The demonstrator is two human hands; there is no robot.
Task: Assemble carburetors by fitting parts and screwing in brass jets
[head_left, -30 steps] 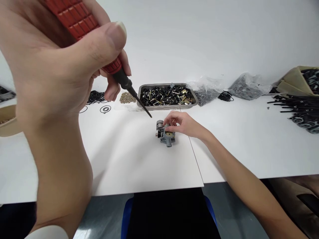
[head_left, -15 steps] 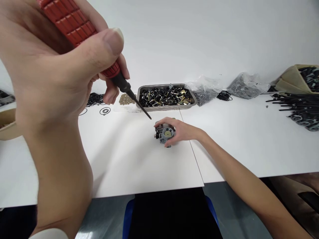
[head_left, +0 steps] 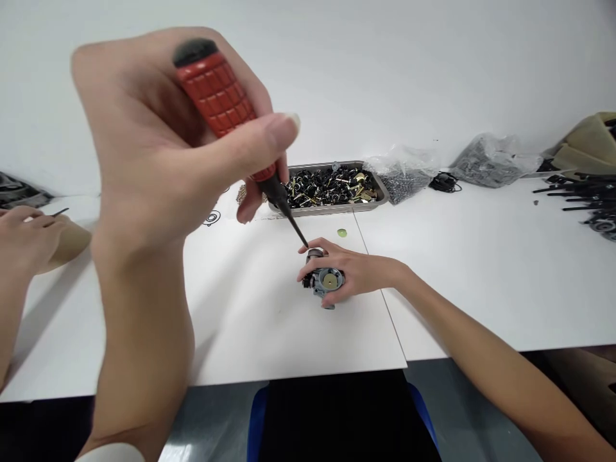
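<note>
My left hand (head_left: pixel 158 167) is raised close to the camera and grips a screwdriver with a red handle (head_left: pixel 221 102). Its dark shaft slopes down to the right, and the tip (head_left: pixel 304 242) sits just above a small grey carburetor (head_left: pixel 323 278). My right hand (head_left: pixel 353 273) is wrapped around that carburetor on the white table (head_left: pixel 269 321), with a brass disc showing on the part's face. A small greenish disc (head_left: pixel 342 233) lies on the table just behind the hand.
A metal tray (head_left: pixel 332 186) of black and brass small parts stands behind the carburetor. Plastic bags of parts (head_left: pixel 491 163) and black rods (head_left: pixel 577 192) lie at the right. Black rubber rings (head_left: pixel 212 219) lie left of the tray. Another person's hand (head_left: pixel 29 237) rests at the far left.
My left hand moved right and away from the camera, bringing the screwdriver tip down to the carburetor. My right hand shifted its hold and drew the carburetor slightly nearer. Another person's hand appeared at left.
</note>
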